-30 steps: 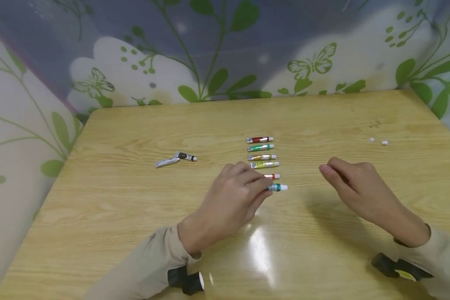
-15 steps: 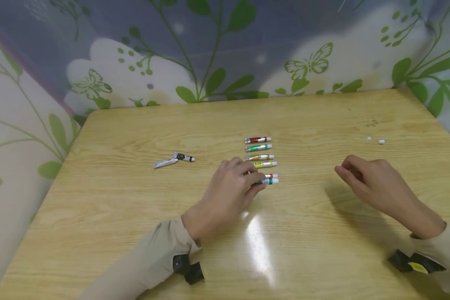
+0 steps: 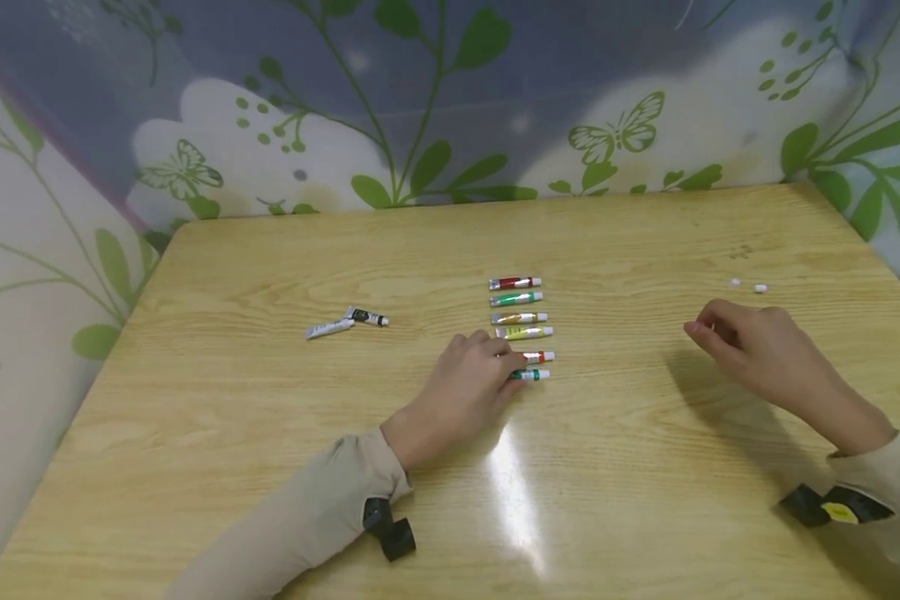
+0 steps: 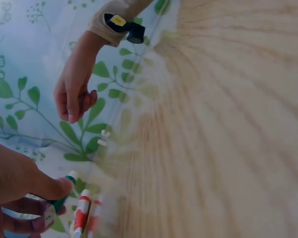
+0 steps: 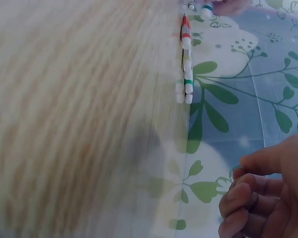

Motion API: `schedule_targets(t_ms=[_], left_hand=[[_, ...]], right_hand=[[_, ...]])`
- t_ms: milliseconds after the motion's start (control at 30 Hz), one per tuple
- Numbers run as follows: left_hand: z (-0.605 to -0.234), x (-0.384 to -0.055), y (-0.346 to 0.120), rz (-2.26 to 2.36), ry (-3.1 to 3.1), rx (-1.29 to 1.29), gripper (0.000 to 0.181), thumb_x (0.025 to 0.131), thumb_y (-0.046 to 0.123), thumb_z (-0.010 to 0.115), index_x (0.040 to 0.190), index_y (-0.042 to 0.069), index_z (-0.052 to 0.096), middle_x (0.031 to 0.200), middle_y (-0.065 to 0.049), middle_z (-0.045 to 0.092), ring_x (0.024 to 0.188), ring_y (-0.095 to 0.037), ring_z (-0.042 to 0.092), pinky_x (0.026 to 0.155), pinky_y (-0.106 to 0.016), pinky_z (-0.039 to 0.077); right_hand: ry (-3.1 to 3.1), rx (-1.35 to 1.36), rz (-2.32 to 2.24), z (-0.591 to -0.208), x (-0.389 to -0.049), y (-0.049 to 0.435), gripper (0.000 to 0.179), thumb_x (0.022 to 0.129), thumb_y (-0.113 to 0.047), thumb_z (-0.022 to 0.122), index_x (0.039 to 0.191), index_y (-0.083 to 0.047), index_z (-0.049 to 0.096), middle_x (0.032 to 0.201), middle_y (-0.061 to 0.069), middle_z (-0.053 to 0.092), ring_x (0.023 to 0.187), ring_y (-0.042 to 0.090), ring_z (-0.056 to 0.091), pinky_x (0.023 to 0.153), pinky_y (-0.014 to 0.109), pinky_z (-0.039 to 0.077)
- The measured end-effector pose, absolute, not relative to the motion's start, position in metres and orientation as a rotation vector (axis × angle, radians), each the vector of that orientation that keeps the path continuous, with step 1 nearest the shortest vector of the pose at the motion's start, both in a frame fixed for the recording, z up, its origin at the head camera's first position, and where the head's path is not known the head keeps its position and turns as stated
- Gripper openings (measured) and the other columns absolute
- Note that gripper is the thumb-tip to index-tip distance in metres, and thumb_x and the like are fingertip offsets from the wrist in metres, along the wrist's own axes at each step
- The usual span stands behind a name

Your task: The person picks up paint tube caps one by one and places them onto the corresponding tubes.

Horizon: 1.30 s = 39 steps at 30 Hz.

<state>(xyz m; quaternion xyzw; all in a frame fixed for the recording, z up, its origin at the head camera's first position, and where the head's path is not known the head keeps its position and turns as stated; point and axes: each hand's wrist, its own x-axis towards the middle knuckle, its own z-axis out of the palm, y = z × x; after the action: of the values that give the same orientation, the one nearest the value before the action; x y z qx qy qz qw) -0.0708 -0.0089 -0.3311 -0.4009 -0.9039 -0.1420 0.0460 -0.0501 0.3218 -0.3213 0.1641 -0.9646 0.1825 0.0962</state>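
Observation:
My left hand (image 3: 468, 387) pinches a teal-green paint tube (image 3: 534, 375) between thumb and fingers, its white cap pointing right. The hand covers the tube's tail end. In the left wrist view the teal tube (image 4: 59, 203) shows beside a red-orange one. Just beyond lies the red-orange tube (image 3: 542, 357), partly behind the fingers. Above it a column of tubes continues: yellow (image 3: 523, 332), gold-brown (image 3: 519, 318), green (image 3: 516, 298) and dark red (image 3: 515, 283). Off to the right, my right hand (image 3: 765, 358) hovers over the table with loosely curled fingers, nothing visible in them.
A black paint tube (image 3: 366, 317) and a white tube (image 3: 330, 329) lie end to end at the left. Two small white caps (image 3: 760, 288) sit at the back right. The wooden table (image 3: 232, 467) meets a leaf-patterned wall covering (image 3: 465, 108) behind.
My left hand has brought the teal tube left and in below the red-orange one, in line with the column. My right hand has drawn away to the right.

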Motion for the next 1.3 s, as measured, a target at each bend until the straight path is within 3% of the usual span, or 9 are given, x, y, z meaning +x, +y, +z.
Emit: schedule_targets(t_ms=[200,400,600,967,1300], left_hand=[[-0.339,-0.072,0.001,-0.368,-2.819,-1.257,0.020,0.094,0.029,0.064,0.104,0.014,0.073,0.100,0.000,0.069,0.092,-0.020,0.061,0.077,-0.035,0.048],[-0.345,-0.078,0.010,-0.381,-2.789,-1.270,0.015,0.092,0.028,0.066,0.098,0.016,0.074,0.090,0.004,0.069,0.081,-0.016,0.060,0.070,-0.031,0.047],[-0.348,-0.082,0.011,-0.367,-2.802,-1.231,0.015,0.093,0.027,0.066,0.097,0.015,0.074,0.089,0.003,0.071,0.079,-0.017,0.062,0.072,-0.032,0.049],[-0.353,-0.088,0.012,-0.433,-2.777,-1.228,0.016,0.093,0.028,0.066,0.091,0.014,0.074,0.077,0.003,0.065,0.073,-0.013,0.061,0.068,-0.032,0.049],[-0.352,-0.091,0.020,-0.456,-2.799,-1.219,0.019,0.097,0.026,0.061,0.094,0.013,0.074,0.082,0.003,0.065,0.076,-0.012,0.062,0.073,-0.032,0.052]], right_hand=[[-2.885,0.476,0.530,-0.322,-0.055,0.328,0.018,0.100,-0.016,0.054,0.089,-0.004,0.064,0.056,-0.008,0.045,0.046,0.002,0.033,0.044,0.024,0.031],[-2.905,0.454,0.524,-0.325,-0.063,0.340,0.020,0.100,-0.017,0.055,0.089,-0.002,0.064,0.059,-0.007,0.051,0.048,0.003,0.038,0.046,0.026,0.035],[-2.968,0.382,0.503,-0.328,-0.067,0.351,0.023,0.101,-0.020,0.053,0.089,-0.003,0.063,0.060,-0.004,0.051,0.050,0.009,0.040,0.047,0.027,0.034],[-3.052,0.301,0.489,-0.334,-0.077,0.376,0.025,0.101,-0.019,0.050,0.092,0.000,0.062,0.059,-0.005,0.054,0.049,0.009,0.045,0.048,0.029,0.037],[-3.063,0.266,0.510,-0.334,-0.080,0.385,0.029,0.102,-0.021,0.048,0.094,0.003,0.062,0.057,-0.003,0.053,0.049,0.014,0.047,0.049,0.031,0.037]])
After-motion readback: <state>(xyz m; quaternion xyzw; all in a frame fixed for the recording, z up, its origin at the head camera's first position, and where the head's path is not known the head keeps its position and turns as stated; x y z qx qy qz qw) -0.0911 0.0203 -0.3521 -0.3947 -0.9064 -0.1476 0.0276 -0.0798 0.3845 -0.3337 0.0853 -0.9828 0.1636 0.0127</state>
